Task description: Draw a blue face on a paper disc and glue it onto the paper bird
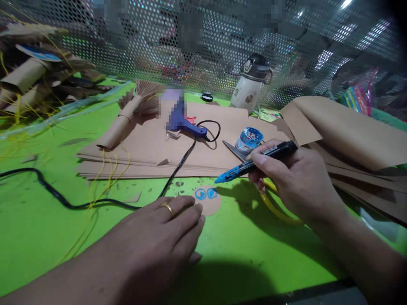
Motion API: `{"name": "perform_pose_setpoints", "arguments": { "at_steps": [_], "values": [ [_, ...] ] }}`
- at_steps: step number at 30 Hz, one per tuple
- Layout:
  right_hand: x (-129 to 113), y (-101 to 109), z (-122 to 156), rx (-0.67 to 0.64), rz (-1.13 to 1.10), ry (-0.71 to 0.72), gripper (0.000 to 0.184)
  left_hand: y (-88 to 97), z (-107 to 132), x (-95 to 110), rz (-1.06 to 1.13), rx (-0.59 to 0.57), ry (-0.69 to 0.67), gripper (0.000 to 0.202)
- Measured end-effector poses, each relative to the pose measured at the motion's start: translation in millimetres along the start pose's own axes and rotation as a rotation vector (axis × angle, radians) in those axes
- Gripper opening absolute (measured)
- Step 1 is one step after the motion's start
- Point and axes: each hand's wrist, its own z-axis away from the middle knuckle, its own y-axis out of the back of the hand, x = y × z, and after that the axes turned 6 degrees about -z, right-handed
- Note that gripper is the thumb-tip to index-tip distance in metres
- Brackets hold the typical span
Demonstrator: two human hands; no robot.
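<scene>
My right hand (286,178) is closed around a black marker (265,157) with a blue-stained tip end. The tip hovers just above a small round brown paper disc (210,206), on which two blue eyes are drawn. My left hand (168,233), a ring on one finger, lies flat with its fingertips at the disc's left edge. Below my right hand is a pair of scissors with yellow handles (270,207); its middle is hidden, so I cannot tell whether the hand touches it. Behind the marker stands an open pot of blue paint (248,140).
A purple glue gun (190,126) with a black cord rests on stacked brown paper (143,154). A rolled paper figure (119,125) with yellow strings lies left. Beyond are a bottle (249,87) and a perforated screen (143,46). More brown paper (349,131) is piled right.
</scene>
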Motion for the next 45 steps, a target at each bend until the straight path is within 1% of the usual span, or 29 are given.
{"name": "perform_pose_setpoints", "arguments": {
  "at_steps": [2,5,8,12,15,18,21,24,27,29,35,37,42,45],
  "values": [
    [0,-1,1,-0.040,-0.009,0.005,0.016,-0.2,0,0,-0.009,-0.011,0.006,0.032],
    [-1,-4,2,-0.117,0.019,0.001,0.015,3.2,1,2,0.003,-0.086,-0.010,0.028],
    [-1,-7,2,-0.159,0.038,-0.005,0.008,8.8,1,4,0.027,-0.106,0.001,0.027],
    [-1,-8,3,-0.149,0.044,-0.012,0.009,13.3,-2,4,0.039,-0.103,0.000,0.026],
    [0,-5,2,-0.140,0.045,-0.024,0.006,12.6,-3,3,0.041,-0.094,0.000,0.024],
    [2,-1,-1,-0.081,0.026,-0.040,0.007,8.4,-4,3,0.023,-0.043,0.006,0.022],
    [2,2,-4,-0.003,-0.012,-0.045,0.010,5.1,-3,4,0.004,-0.018,0.001,0.027],
    [1,4,-5,0.022,-0.042,-0.044,0.014,7.1,-1,4,0.003,-0.030,-0.015,0.037],
    [1,3,-5,0.008,-0.061,-0.036,0.016,11.8,-1,3,0.012,-0.058,-0.013,0.043],
    [2,2,-4,-0.015,-0.066,-0.029,0.015,13.3,-1,2,0.011,-0.044,-0.019,0.043],
    [7,-2,0,-0.110,-0.037,-0.053,0.013,11.9,-3,4,0.031,-0.017,0.014,0.025],
    [6,-3,0,-0.123,-0.030,-0.045,0.012,12.1,-2,5,0.042,-0.025,0.022,0.023],
    [0,-6,1,-0.143,0.018,-0.051,0.007,15.1,0,6,0.035,-0.094,0.006,0.029],
    [-3,-7,2,-0.159,0.023,-0.055,0.007,15.5,-1,5,0.027,-0.085,-0.006,0.032]
  ]
}}
